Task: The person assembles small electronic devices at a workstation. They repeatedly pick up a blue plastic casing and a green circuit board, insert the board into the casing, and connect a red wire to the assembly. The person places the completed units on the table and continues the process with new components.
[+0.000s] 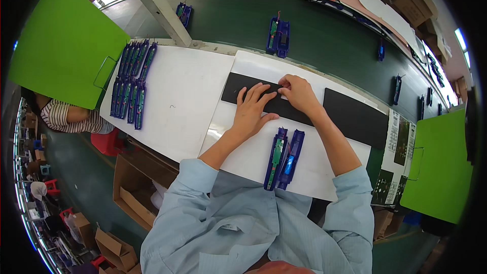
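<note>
A black foam-like sheet lies across the white work board in front of me. My left hand rests flat on it, fingers spread. Just to the right, my right hand is closed in a pinch over the same sheet, thumb and forefinger together near the left fingertips. Whatever is between them is too small to make out. Closer to my body lies an opened blue plastic housing in two halves: the left half carries a green circuit board, the right half a bright blue part. Neither hand touches the housing.
A second black sheet lies to the right. Two rows of blue housings with boards stand at the left. Beyond the table runs a green conveyor belt carrying more housings. Green panels flank both sides; another person's striped sleeve shows at left.
</note>
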{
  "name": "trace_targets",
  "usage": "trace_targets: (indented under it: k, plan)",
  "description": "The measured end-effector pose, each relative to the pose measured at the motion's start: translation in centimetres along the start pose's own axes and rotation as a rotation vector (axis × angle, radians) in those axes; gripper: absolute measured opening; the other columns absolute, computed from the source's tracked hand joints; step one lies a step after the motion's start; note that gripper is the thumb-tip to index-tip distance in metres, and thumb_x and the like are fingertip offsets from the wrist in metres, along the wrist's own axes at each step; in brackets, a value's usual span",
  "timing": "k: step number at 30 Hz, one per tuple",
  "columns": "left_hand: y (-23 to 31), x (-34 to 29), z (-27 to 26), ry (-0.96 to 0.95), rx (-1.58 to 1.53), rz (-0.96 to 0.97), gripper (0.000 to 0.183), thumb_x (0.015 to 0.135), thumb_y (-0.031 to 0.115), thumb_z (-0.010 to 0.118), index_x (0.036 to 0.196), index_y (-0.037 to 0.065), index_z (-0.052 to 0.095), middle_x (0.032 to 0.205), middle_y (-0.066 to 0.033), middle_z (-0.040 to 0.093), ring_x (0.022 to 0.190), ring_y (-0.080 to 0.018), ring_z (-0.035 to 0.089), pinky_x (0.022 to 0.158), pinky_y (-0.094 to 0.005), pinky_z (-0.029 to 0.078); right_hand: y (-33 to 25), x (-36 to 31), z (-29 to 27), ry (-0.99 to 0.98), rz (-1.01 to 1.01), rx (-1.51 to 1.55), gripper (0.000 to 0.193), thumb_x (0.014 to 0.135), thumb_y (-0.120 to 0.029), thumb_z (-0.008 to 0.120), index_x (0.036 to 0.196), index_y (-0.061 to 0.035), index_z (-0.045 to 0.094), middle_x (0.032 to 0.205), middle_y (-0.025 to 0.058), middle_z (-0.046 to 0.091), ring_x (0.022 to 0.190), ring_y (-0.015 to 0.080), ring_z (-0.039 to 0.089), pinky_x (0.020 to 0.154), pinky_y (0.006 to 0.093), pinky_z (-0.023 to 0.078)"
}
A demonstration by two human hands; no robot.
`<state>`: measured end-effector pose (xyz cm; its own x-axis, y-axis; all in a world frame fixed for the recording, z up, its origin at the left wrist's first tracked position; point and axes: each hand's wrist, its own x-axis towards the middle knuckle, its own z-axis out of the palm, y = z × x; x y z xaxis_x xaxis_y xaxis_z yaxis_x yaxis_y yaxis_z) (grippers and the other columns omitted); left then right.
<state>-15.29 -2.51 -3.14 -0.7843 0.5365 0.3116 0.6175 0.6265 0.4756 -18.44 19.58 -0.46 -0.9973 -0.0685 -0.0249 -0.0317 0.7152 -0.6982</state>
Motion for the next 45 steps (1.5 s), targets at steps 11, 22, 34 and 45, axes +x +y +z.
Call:
trace_targets:
  k: [11, 22, 34, 45]
  plan:
    - [0.3, 0.1, -0.3, 0.020, -0.023, -0.017, 0.070, 0.087, 0.045, 0.086, 0.146, 0.016, 0.064, 0.158, -0.0057, 0.053, 0.154, -0.0280, 0.042, 0.127, -0.0570, 0.020, 1.4, 4.0, -1.5, -0.350, 0.193, 0.067, 0.035, 0.084, -0.031, 0.087, 0.101, -0.0003, 0.079, 0.100, 0.0185, 0.078, 0.094, 0.0310, 0.076, 0.084, 0.0415, 0.059]
    - [0.4, 0.3, 0.2, 0.046, -0.018, 0.005, 0.070, 0.083, 0.036, 0.090, 0.145, 0.018, 0.065, 0.157, -0.0053, 0.054, 0.153, -0.0283, 0.043, 0.127, -0.0569, 0.021, -0.2, -1.9, 0.8, 0.247, 0.008, 0.271, 0.018, 0.092, -0.015, 0.081, 0.101, -0.0013, 0.073, 0.092, 0.0135, 0.075, 0.079, 0.0235, 0.070, 0.078, 0.0357, 0.056]
    - [11.4, -14.1, -4.4, -0.146, -0.131, 0.189, 0.043, 0.085, 0.030, 0.088, 0.126, 0.025, 0.078, 0.138, 0.0013, 0.065, 0.142, -0.0221, 0.050, 0.126, -0.0561, 0.020, -0.7, -21.7, -3.6, -0.177, 0.400, 0.686, 0.015, 0.097, -0.011, 0.080, 0.106, -0.0010, 0.073, 0.089, -0.0022, 0.068, 0.083, 0.0053, 0.058, 0.078, 0.0238, 0.049]
    - [12.2, -15.8, -2.1, -0.129, -0.079, 0.211, 0.034, 0.088, 0.021, 0.083, 0.121, 0.026, 0.079, 0.135, 0.0031, 0.064, 0.141, -0.0172, 0.050, 0.126, -0.0544, 0.018, -1.4, -21.6, -1.7, -0.240, 0.405, 0.559, 0.018, 0.099, -0.015, 0.080, 0.107, 0.0003, 0.073, 0.088, -0.0022, 0.066, 0.080, 0.0058, 0.052, 0.075, 0.0248, 0.048]
